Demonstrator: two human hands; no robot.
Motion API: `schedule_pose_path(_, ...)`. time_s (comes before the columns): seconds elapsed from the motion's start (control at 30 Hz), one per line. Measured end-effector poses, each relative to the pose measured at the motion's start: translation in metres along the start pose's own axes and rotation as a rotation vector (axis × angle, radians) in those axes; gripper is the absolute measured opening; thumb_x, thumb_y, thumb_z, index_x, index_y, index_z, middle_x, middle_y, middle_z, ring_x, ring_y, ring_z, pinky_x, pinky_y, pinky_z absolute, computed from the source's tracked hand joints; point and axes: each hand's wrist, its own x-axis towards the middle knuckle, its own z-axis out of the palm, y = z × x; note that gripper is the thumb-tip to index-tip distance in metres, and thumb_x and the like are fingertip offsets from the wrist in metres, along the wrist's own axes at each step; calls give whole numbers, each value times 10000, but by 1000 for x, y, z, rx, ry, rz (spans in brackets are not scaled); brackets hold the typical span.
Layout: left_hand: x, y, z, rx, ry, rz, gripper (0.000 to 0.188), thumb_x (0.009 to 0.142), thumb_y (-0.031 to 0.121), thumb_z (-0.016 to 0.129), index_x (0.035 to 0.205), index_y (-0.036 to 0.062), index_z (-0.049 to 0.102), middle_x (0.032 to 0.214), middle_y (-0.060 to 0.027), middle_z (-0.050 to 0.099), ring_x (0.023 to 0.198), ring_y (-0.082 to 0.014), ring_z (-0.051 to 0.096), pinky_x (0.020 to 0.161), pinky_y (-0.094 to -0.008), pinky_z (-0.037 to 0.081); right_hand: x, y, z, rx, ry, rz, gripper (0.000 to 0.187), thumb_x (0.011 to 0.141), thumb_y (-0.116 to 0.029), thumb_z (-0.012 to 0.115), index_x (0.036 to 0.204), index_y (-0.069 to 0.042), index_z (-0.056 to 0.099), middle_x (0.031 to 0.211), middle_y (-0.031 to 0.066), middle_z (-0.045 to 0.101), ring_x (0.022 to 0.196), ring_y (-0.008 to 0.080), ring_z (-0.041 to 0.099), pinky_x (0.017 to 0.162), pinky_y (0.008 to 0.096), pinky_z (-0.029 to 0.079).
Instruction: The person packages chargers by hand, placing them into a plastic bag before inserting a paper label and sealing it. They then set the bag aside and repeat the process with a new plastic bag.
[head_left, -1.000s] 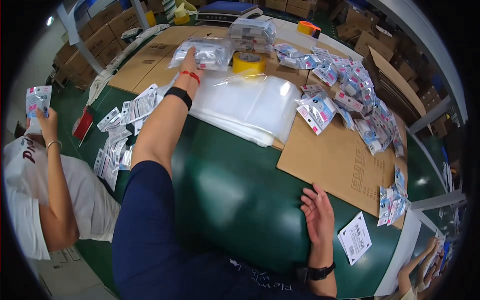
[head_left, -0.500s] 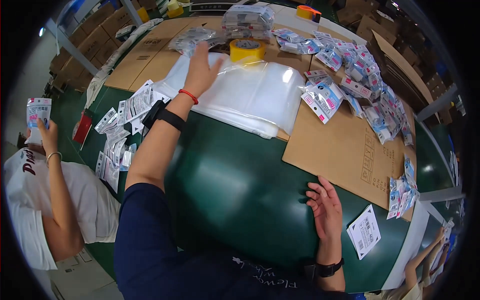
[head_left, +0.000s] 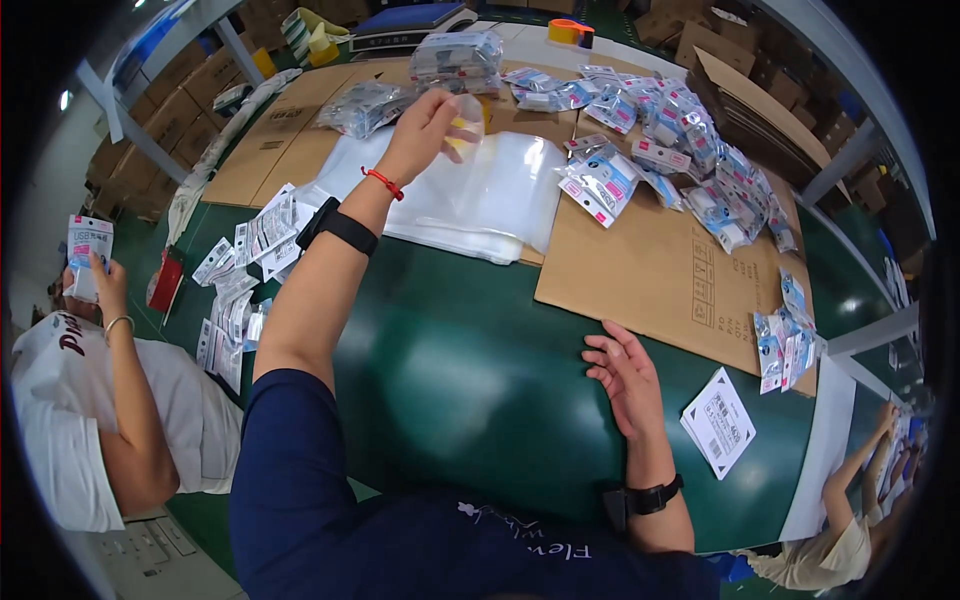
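Observation:
My left hand (head_left: 424, 134) is above the far edge of a stack of clear plastic bags (head_left: 505, 205). Its thumb and fingers pinch the raised edge of a clear bag (head_left: 470, 112). Partly hidden behind that film is a yellow tape roll (head_left: 489, 108). Near the front edge of the cardboard, my right hand (head_left: 627, 382) rests on the green table, its fingers loosely bent and apart, with nothing in them. To its right lies a small stack of white printed cards (head_left: 719, 424).
Small blue-and-white packaged items (head_left: 690, 130) are heaped on the cardboard sheet (head_left: 640, 275). Filled clear bags (head_left: 455, 62) stand at the back. Packets (head_left: 240, 260) lie at left, near a co-worker (head_left: 120, 410) holding one. A red tape dispenser (head_left: 164, 280) is beside them.
My left hand has gone from spread fingers over the bags to a pinch, lifting a clear film edge. My right hand stays by the cardboard edge. The whole view has shifted slightly.

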Motion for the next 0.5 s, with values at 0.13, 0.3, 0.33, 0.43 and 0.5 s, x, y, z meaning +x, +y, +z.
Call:
schedule_pose_path(0.13,-30,44,48,-84,-178,36,169,973,182,419,955,33,496,906,-80,607,755,-156,665,498,-269,523,-1,-1,-7,21,-16,-21,422,950,-172,516,1324,-9,407,1158,139,583,973,194,607,795,290,509)
schedule_pose_path(0.3,-128,47,129,108,-548,-133,165,972,196,455,931,38,483,991,-103,615,765,-149,634,537,-261,526,-4,-18,6,398,-180,138,543,933,-234,551,1376,-15,327,1182,162,562,1029,238,597,845,333,509)
schedule_pose_path(0.33,-148,52,145,74,-614,-260,159,958,200,488,961,42,502,1012,-100,615,774,-134,619,577,-260,523,-5,-19,1,409,-152,128,543,933,-234,551,1376,-15,327,1182,162,562,1029,238,597,845,333,509)
schedule_pose_path(0.43,-196,58,173,55,-696,-269,192,926,209,550,1031,51,531,1051,-99,612,816,-138,602,663,-276,513,-6,-13,-17,30,-106,77,574,931,-185,538,1403,-2,266,1167,150,566,1014,217,603,814,314,518)
schedule_pose_path(0.5,-218,53,180,80,-684,-24,278,888,221,607,1111,63,551,1086,-104,606,883,-175,597,758,-312,499,-20,-10,-27,-34,-56,46,572,918,-154,554,1399,-10,281,1169,138,567,1011,211,603,818,310,518)
